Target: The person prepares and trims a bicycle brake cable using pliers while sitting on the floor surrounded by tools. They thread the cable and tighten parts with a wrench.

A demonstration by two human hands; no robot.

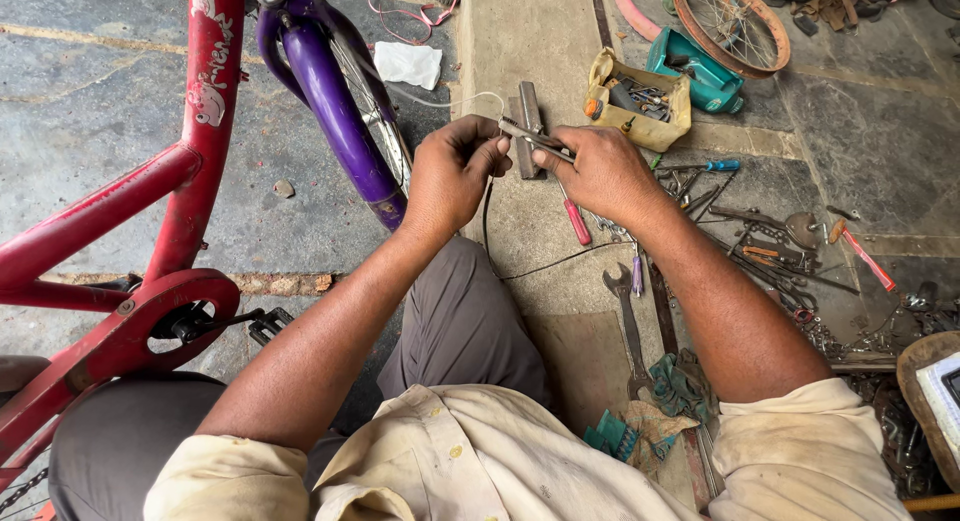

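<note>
Cream shirt sleeves (470, 471) and grey trousers fill the bottom of the view, closest to the lens. At far left stands a red bicycle frame (190, 161) with its chain guard, and beside it a purple fork (335, 111) holding the front wheel. Moving right, the left hand (455, 171) is closed around a thin cable (487, 206) that trails down over the concrete. Just beside it, the right hand (600, 171) grips pliers (535, 138), whose tip meets the left fingers. Below lies a red-handled screwdriver (578, 221), then a wrench (628, 326). Farther right, scattered tools (770, 251) cover the floor, with a yellow tray (640, 101) of parts above.
</note>
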